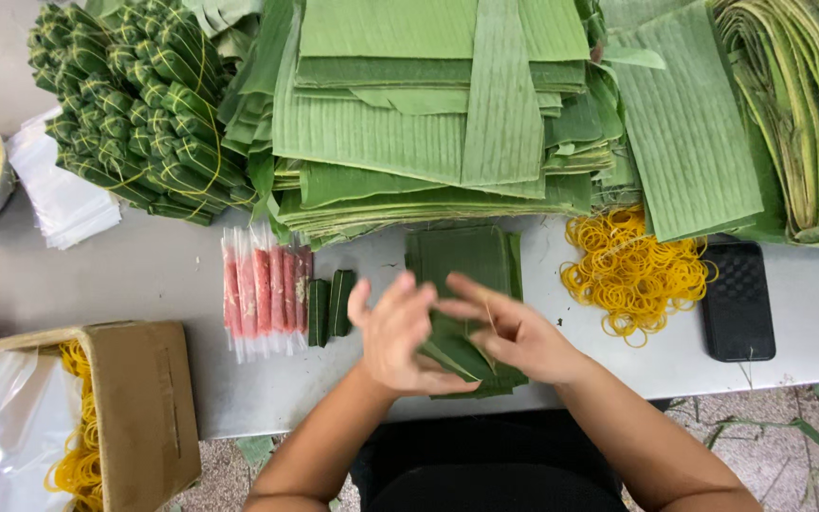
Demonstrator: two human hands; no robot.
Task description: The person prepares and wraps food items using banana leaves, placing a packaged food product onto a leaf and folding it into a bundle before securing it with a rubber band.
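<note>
Folded leaf wrap sits bottom centre of the frame, long axis running diagonally from upper left down to lower right, pointy end aimed lower right. Left hand cups it from the left with its fingers curled on it. Right hand pinches from the right, fingers across the top edge, over the small leaf stack on the desk.

Rubber bands, phone, cardboard box
</note>
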